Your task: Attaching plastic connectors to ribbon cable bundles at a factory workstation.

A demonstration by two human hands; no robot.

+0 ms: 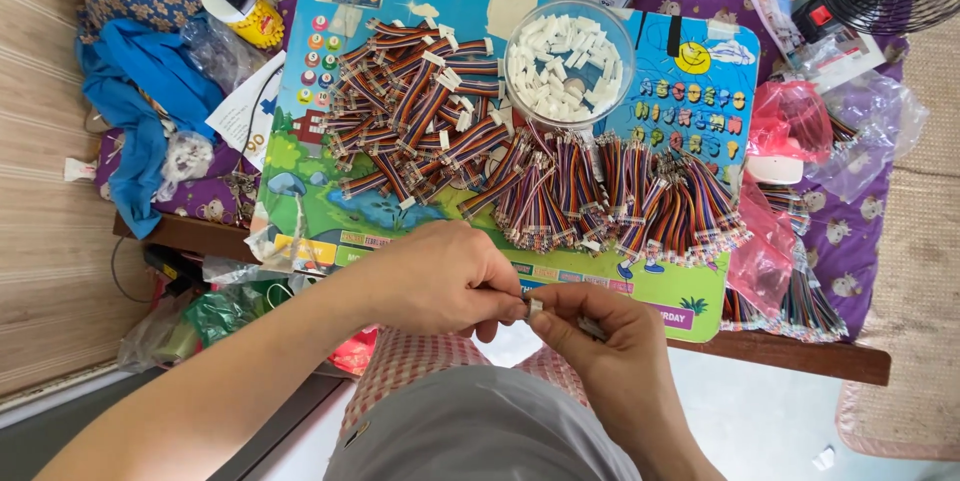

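Behind a colourful alphabet board [690, 106], both hands [530, 306] pinch one small white connector [535, 308].

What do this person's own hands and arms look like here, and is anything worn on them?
Both the left hand and right hand are bare: no gloves, rings, watch or bracelets visible. The forearms are uncovered as far as the picture shows, with no sleeves in view. Fingernails look short and unpainted.

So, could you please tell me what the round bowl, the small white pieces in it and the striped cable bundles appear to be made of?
The round bowl looks like clear, glossy plastic: the mat shows through its wall. The small white pieces seem to be matte moulded plastic, blocky and uniformly white. The striped cable bundles look like flexible plastic-insulated ribbon wire, in parallel coloured strands; what lies inside cannot be seen.
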